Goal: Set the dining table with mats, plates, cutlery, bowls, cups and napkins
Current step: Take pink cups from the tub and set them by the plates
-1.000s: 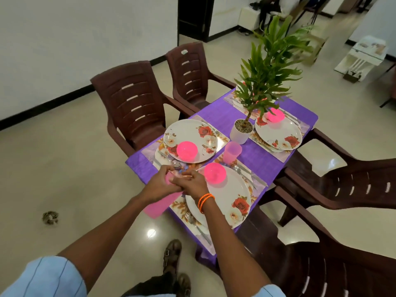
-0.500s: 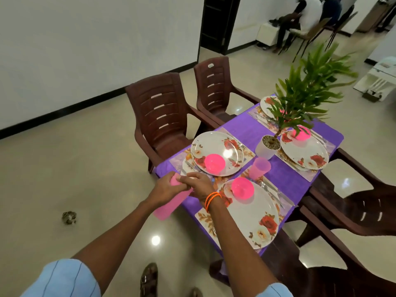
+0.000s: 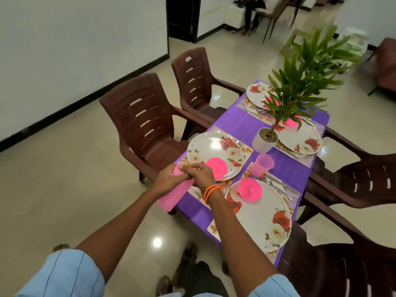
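My left hand (image 3: 168,180) grips a stack of pink cups (image 3: 171,196) held at a slant over the near left corner of the purple-covered table (image 3: 240,125). My right hand (image 3: 202,175), with orange bands at the wrist, pinches the top of that stack. Floral plates (image 3: 263,215) lie on patterned mats, each with a pink bowl (image 3: 249,189). One pink cup (image 3: 262,164) stands between the two near plates. Cutlery (image 3: 278,185) lies beside the nearest plate.
A potted plant (image 3: 265,141) stands mid-table. Brown plastic chairs (image 3: 141,125) ring the table on both sides. A dark doorway and seated people are far back. My feet are on the tiled floor below.
The view has shifted left and closer, so the table sits further right. Both hands stay together on the pink cup stack, now over the table's near left corner.
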